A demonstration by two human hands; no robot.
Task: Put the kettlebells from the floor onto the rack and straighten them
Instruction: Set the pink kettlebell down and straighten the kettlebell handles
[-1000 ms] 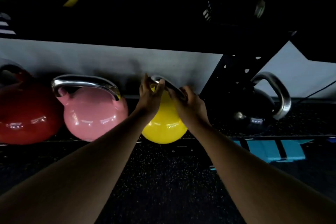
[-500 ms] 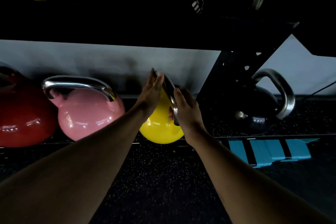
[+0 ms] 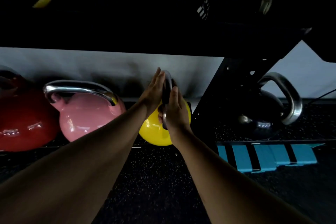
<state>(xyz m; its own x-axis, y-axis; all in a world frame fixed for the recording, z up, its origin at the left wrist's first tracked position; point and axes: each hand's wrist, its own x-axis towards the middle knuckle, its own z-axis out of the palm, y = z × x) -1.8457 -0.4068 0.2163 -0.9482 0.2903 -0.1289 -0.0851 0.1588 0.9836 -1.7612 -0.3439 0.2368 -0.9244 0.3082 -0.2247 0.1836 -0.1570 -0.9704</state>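
Yellow kettlebell sits on the rack's bottom shelf, right of the pink kettlebell. Its handle, crosswise a second ago, now runs near-to-far. Left hand presses flat; right hand wraps it. Straightening likely continues.

The steel handle of the yellow kettlebell has turned from lying across, left to right, to pointing near to far, edge-on. The left hand has flattened against its left side, and the right hand has slid down its right side.
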